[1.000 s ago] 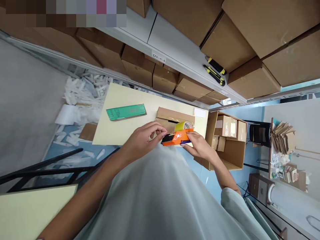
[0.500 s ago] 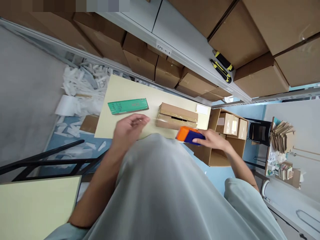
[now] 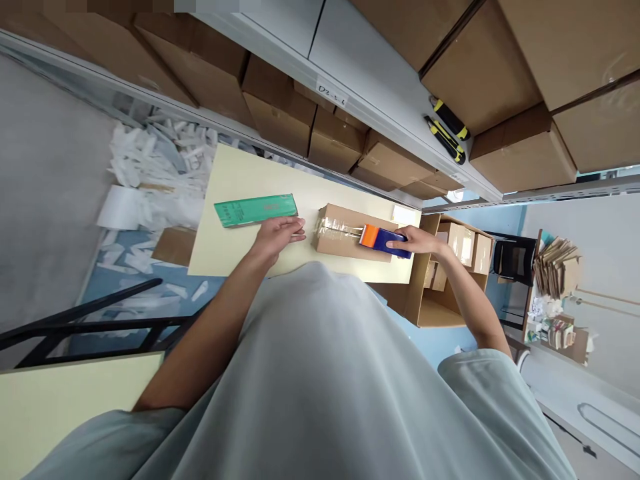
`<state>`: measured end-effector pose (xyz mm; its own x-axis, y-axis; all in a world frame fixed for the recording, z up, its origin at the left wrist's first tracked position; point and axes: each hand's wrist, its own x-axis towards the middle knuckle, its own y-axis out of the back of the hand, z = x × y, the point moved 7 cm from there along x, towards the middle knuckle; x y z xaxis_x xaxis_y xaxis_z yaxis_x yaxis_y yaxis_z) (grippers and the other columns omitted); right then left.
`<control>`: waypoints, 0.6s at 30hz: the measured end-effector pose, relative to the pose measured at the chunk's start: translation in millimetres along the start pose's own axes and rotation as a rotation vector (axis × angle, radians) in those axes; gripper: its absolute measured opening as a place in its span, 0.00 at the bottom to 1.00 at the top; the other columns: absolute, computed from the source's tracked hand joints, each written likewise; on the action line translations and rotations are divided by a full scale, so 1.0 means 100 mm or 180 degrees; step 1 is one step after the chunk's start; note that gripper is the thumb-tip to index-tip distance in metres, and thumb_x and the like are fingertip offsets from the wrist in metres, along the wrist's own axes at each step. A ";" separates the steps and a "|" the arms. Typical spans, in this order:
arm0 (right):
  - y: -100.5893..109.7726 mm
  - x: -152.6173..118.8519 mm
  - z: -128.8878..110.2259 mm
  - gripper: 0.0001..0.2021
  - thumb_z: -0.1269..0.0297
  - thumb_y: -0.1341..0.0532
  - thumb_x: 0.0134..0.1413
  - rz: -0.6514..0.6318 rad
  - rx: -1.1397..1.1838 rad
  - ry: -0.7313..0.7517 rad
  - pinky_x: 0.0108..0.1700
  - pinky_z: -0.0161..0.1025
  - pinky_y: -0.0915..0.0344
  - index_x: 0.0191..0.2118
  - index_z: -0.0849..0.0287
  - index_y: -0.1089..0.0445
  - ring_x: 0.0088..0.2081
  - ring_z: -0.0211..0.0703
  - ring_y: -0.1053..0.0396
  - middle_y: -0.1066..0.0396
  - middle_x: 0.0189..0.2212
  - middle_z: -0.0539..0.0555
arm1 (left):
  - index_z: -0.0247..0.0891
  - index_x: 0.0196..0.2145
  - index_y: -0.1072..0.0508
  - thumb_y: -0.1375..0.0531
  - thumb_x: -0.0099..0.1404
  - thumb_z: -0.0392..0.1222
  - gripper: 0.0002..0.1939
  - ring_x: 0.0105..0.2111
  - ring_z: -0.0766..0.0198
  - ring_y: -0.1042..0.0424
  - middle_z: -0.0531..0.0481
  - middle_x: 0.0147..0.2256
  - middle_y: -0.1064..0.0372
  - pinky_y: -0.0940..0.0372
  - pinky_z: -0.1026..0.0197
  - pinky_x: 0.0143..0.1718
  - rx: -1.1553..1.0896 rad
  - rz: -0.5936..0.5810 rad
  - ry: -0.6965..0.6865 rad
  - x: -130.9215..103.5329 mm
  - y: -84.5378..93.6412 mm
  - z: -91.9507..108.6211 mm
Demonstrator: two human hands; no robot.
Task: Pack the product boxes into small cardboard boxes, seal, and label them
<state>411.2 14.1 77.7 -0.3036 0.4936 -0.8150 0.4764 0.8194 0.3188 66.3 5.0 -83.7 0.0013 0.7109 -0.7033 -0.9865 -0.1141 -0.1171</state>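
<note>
My right hand (image 3: 417, 240) grips an orange and blue tape dispenser (image 3: 384, 241), held over the right half of a long cardboard box (image 3: 345, 245). A strip of clear packing tape (image 3: 340, 228) runs along the box's top from its left end to the orange head of the dispenser. Just left of the box, and apart from it, is my left hand (image 3: 277, 237), its fingers stretched out and holding nothing I can see. A flat green box (image 3: 256, 210) lies beyond that hand on the pale yellow tabletop (image 3: 200, 257).
Two utility knives (image 3: 447, 130) lie on the grey shelf (image 3: 370, 80) above the table, beside large cartons. A white label (image 3: 406, 215) sits near the table's right end. An open carton (image 3: 443, 310) holding smaller boxes stands to the right. White scraps (image 3: 160, 150) cover the floor at left.
My right hand has brought the tape dispenser up from the box's near side onto its top, laying tape along it. My left hand has moved right and its curled fingers have straightened.
</note>
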 end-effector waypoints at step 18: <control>-0.03 0.15 0.07 0.35 0.24 0.29 0.59 0.0191 -0.0426 0.0144 0.31 0.36 0.43 0.33 0.57 0.28 0.27 0.37 0.36 0.30 0.25 0.47 | 0.32 0.87 0.53 0.25 0.60 0.72 0.74 0.86 0.24 0.65 0.22 0.85 0.61 0.58 0.27 0.83 0.3084 -0.1074 -0.2587 -0.42 -0.91 0.32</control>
<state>411.1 17.4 61.5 -0.3163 0.5530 -0.7708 0.3814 0.8181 0.4304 151.1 8.2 -21.0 0.5076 0.8581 -0.0771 -0.6737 0.4511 0.5853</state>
